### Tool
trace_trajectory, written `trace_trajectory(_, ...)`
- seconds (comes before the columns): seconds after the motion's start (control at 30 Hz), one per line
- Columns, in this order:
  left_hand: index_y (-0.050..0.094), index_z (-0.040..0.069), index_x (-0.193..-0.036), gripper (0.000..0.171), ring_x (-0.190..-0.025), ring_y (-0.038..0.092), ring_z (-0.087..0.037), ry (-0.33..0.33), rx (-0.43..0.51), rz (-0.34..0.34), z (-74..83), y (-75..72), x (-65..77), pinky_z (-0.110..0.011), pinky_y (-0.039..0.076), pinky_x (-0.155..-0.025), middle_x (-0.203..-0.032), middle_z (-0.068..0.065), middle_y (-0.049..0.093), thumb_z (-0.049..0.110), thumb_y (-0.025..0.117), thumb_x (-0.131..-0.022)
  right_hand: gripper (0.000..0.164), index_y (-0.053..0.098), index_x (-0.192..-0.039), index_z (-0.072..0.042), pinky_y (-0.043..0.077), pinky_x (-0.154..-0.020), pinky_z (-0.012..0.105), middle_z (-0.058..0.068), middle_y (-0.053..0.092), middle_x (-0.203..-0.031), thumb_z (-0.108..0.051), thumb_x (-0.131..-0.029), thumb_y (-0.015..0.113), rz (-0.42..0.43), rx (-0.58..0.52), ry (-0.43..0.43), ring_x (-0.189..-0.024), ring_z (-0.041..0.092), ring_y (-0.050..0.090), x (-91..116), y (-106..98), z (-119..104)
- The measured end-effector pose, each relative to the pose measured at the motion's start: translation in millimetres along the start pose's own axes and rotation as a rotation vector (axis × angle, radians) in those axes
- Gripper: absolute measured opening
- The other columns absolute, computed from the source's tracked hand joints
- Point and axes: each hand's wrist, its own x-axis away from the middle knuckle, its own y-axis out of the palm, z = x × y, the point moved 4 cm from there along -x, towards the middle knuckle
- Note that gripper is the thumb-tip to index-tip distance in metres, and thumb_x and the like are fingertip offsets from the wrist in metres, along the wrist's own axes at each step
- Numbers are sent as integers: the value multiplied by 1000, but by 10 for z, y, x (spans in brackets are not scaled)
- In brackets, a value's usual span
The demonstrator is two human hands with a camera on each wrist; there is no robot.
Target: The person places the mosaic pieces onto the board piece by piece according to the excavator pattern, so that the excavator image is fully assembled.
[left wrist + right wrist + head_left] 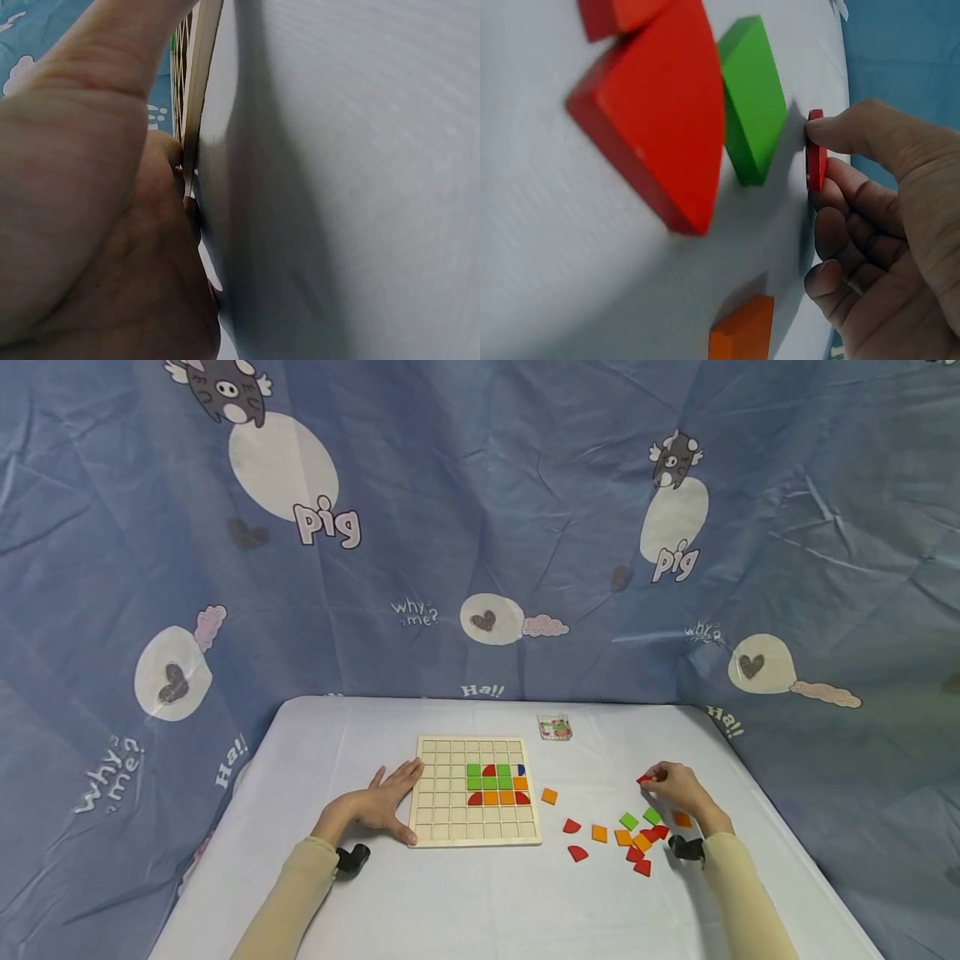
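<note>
A wooden grid board [450, 837] lies flat on the white table. In its right half sit green and orange squares, red quarter-round pieces and one blue piece at the right edge. My left hand [382, 803] spreads against the board's left side, fingertips at the upper part and thumb near the lower corner. Over to the right, my right hand [678, 789] pinches a red piece [817, 161] between thumb and fingers, just beyond the loose pieces. A green square [751, 97] and a red quarter-round piece [667, 112] lie close to that hand.
Several loose red, orange and green pieces are scattered right of the board, including an orange square [550, 796] beside its edge. A small patterned card [555, 727] lies near the table's back edge. Blue printed cloth [480, 527] hangs behind the table.
</note>
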Motion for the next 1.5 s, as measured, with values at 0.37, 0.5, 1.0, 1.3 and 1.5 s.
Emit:
trace_trajectory(0.37, 5, 4, -155, 135, -151, -3, -33, -5, -11, 5, -27, 13, -16, -61, -8, -118, -163, -13, -3, 59, 83, -61, 28, 66, -98, -4, 47, -61, 23, 4, 63, -85, -26, -82, 76, -34, -19, -140, -74, 16, 53, 49, 315, -515)
trace_trajectory(0.5, 5, 3, -155, 134, -151, -3, -33, -8, -10, 0, -23, 16, -11, -60, -8, -118, -163, -13, -3, 59, 83, -61, 22, 67, -96, -8, 45, -60, 21, 0, 61, -82, -22, -82, 76, -57, -5, -266, -74, 14, 52, 131, 514, -845)
trace_trajectory(1.0, 6, 4, -155, 135, -151, -3, -32, -10, -16, 3, -33, 15, -25, -61, -7, -118, -164, -12, -3, 60, 83, -60, 17, 69, -98, -15, 49, -69, 19, -6, 63, -93, -19, -84, 75, -241, 39, -582, -79, 8, 55, 399, 1173, -1734)
trace_trajectory(1.3, 6, 3, -155, 136, -151, -2, -33, 4, -6, 11, -20, 5, -30, -61, -7, -118, -163, -13, -1, 60, 84, -59, 15, 72, -100, -19, 53, -78, 23, -11, 62, -97, -21, -85, 74, -213, 149, -643, -88, 3, 57, 366, 1250, -1815)
trace_trajectory(1.5, 7, 3, -155, 136, -151, -2, -33, 0, 3, 13, -10, -7, -28, -61, -7, -118, -163, -14, -1, 59, 84, -58, 15, 73, -100, -17, 53, -77, 20, -9, 64, -97, -18, -86, 74, -208, 159, -658, -87, 5, 58, 378, 1254, -1860)
